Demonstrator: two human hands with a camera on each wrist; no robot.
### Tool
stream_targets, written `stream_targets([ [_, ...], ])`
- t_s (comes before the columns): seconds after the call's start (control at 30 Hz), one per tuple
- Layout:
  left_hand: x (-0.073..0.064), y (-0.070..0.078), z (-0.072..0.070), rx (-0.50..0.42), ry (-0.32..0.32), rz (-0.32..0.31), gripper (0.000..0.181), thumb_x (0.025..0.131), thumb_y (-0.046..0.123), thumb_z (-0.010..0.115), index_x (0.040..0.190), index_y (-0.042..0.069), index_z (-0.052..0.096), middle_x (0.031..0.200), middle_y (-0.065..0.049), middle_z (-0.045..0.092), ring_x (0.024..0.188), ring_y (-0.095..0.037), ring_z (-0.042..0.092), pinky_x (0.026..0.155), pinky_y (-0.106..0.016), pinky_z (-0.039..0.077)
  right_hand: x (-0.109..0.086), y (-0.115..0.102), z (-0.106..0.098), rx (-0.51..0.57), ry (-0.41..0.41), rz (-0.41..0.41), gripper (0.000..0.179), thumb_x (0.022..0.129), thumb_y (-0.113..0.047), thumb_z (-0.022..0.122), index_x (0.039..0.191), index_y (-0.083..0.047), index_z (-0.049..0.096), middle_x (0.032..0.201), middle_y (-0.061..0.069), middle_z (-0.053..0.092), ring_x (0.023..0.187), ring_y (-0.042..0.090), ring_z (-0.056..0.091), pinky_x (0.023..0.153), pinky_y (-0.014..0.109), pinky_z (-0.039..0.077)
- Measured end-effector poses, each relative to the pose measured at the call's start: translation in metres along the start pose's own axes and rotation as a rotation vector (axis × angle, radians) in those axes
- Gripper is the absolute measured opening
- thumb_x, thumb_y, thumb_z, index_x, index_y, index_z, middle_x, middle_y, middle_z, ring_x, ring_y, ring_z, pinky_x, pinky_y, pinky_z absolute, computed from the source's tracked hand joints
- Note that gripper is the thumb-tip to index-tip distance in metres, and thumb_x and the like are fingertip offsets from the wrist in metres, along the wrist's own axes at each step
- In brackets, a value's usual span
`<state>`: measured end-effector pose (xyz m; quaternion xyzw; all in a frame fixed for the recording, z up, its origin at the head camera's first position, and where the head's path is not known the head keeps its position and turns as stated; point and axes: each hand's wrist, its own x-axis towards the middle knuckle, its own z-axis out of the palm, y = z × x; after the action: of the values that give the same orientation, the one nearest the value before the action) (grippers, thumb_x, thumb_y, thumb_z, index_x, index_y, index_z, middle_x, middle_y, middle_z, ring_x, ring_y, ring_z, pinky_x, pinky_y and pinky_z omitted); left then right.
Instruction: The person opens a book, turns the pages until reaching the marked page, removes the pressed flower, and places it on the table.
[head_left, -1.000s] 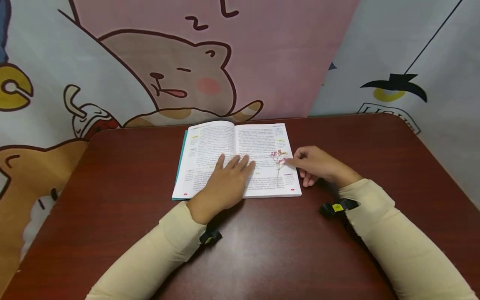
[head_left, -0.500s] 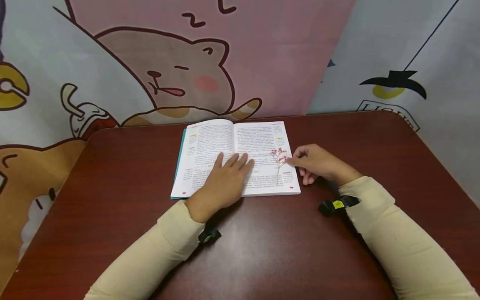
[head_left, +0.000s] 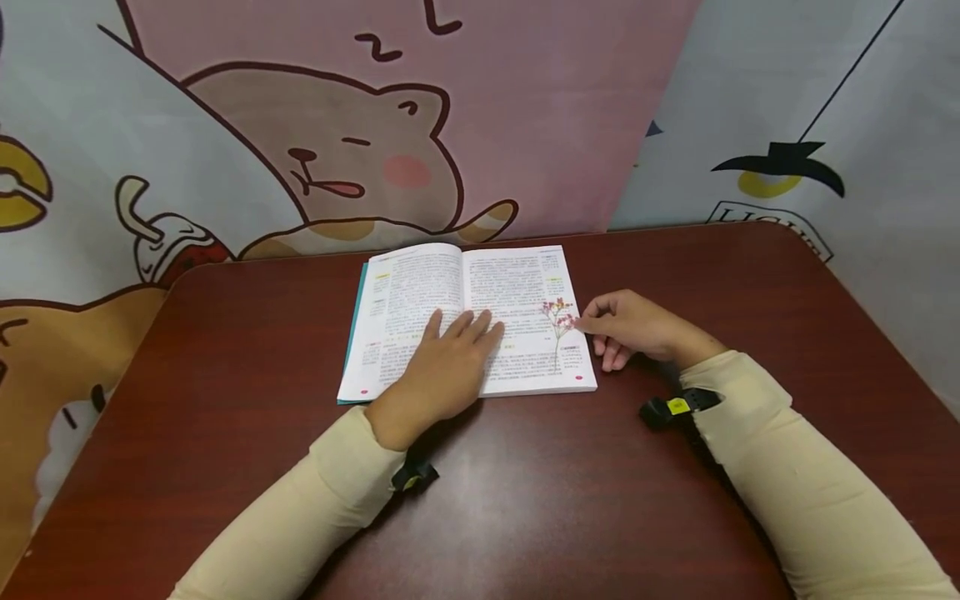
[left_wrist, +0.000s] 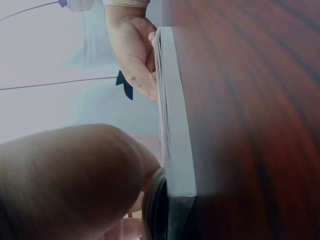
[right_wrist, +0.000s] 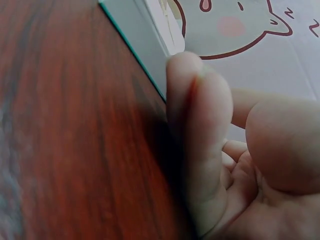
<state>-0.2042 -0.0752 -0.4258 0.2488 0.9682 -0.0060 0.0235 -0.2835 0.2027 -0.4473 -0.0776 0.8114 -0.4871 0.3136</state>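
Note:
An open book (head_left: 427,287) with a teal cover lies on the table. My left hand (head_left: 444,371) rests flat across its lower middle, fingers spread over the fold and the right page. On that page lies a thin sprig of small pink flowers (head_left: 557,321), its stem pointing down. My right hand (head_left: 637,329) is at the page's right edge, thumb and forefinger pinching the sprig at its pink blossoms, the other fingers curled below. In the left wrist view the right hand (left_wrist: 137,55) reaches over the page block (left_wrist: 175,110). Fingertips (right_wrist: 185,70) meet near the book's edge in the right wrist view.
The brown wooden table (head_left: 525,500) reaches back to a wall cloth (head_left: 555,108) printed with cartoon animals. Black wrist cameras are strapped under the left sleeve (head_left: 352,471) and the right sleeve (head_left: 795,467).
The head view has shifted slightly, so the book sits a little farther left in it. Both hands and the flower sprig keep their places on the book.

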Motion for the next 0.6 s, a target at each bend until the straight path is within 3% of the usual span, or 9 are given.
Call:
stream_targets([
  [0.37,0.0016,-0.0011,0.0047,0.005,0.028,0.011,0.048,0.094,0.018,0.035,0.143,0.02,0.035,0.15,-0.002,0.032,0.137,-0.023,0.03,0.11,-0.054,0.018,-0.0015,-0.0027,0.0011,-0.034,0.027,0.036,0.043,0.085,-0.041,0.062,0.099,-0.001,0.055,0.062,0.008,0.056,0.045,0.02,0.061,0.047,0.04,0.052],
  [0.6,0.0016,-0.0009,0.0043,-0.008,0.017,0.001,0.049,0.095,0.016,0.03,0.143,0.021,0.034,0.15,-0.002,0.031,0.138,-0.023,0.029,0.111,-0.054,0.016,-0.0023,-0.0029,0.0015,-0.017,0.016,0.02,0.038,0.088,-0.037,0.059,0.099,0.0,0.055,0.063,0.008,0.056,0.044,0.019,0.061,0.044,0.036,0.051],
])
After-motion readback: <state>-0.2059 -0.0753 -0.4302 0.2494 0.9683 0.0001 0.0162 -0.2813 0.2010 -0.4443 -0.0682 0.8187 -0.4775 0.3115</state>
